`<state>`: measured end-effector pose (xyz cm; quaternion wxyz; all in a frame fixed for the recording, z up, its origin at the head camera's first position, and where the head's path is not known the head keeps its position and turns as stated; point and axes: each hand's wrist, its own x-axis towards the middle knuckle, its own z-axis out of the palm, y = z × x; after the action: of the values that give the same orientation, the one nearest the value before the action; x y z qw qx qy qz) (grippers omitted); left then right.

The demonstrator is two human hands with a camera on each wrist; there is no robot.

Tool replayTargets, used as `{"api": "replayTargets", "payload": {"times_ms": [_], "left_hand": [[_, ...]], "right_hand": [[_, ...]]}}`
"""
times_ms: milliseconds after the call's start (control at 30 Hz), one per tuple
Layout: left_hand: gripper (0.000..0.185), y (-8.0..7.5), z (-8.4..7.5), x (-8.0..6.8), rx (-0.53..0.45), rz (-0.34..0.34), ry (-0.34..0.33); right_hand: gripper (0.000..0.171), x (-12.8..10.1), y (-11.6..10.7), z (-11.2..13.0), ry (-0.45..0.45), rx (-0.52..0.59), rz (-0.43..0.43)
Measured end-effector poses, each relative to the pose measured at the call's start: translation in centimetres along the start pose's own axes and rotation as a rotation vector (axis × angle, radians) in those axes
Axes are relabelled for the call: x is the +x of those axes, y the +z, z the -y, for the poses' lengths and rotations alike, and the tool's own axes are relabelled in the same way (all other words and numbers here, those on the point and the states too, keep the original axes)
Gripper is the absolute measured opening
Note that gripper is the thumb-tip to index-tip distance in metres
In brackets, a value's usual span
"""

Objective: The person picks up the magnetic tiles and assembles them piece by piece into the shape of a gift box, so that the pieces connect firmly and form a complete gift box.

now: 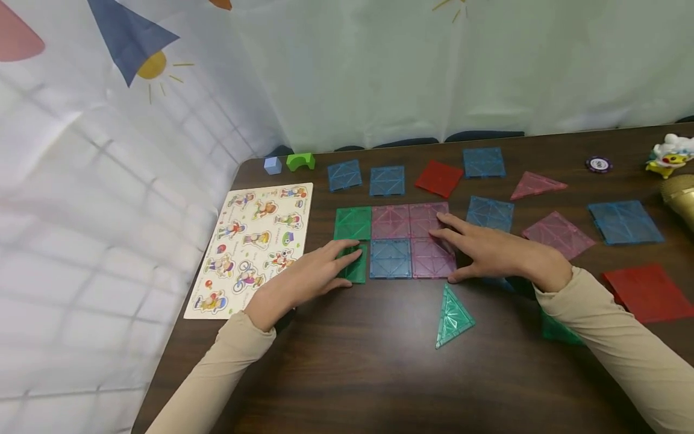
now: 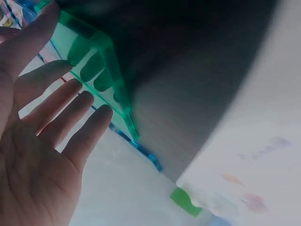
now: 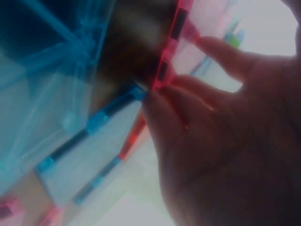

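A flat block of translucent square tiles lies mid-table: a green tile, pink tiles and a blue tile. My left hand lies flat with straight fingers on the lower green tile at the block's left end; the left wrist view shows those fingers against the green tile's edge. My right hand rests with straight fingers on the lower pink tile at the block's right end. In the right wrist view its fingertips touch a pink tile edge.
Loose tiles lie around: blue squares, red squares, pink triangles and a green triangle near the front. A wooden picture puzzle board lies left. Small blocks, a chip and a toy sit along the back.
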<state>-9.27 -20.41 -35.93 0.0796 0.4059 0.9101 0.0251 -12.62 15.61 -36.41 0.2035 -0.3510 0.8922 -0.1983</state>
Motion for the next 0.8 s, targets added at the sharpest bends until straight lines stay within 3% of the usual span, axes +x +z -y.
{"api": "replayTargets", "payload": {"times_ms": [133,300,567,800], "left_hand": [[0.064,-0.5,0.3,1.5,-0.037,0.039,0.000],[0.073,-0.7,0.0,2.5,-0.107,0.088,-0.068],[0.078,-0.5,-0.7,3.5,-0.102,0.090,-0.110],[0.076,-0.9,-1.4,4.2,-0.061,0.118,-0.098]], "right_hand": [[0.090,0.1,-0.1,-0.1,-0.012,-0.009,-0.004],[0.090,0.0,0.0,-0.2,-0.009,-0.002,-0.011],[0.083,-0.8,-1.1,-1.3,-0.046,0.061,0.004],[0.077,-3.1,-2.3,-3.7,0.130,-0.002,-0.051]]}}
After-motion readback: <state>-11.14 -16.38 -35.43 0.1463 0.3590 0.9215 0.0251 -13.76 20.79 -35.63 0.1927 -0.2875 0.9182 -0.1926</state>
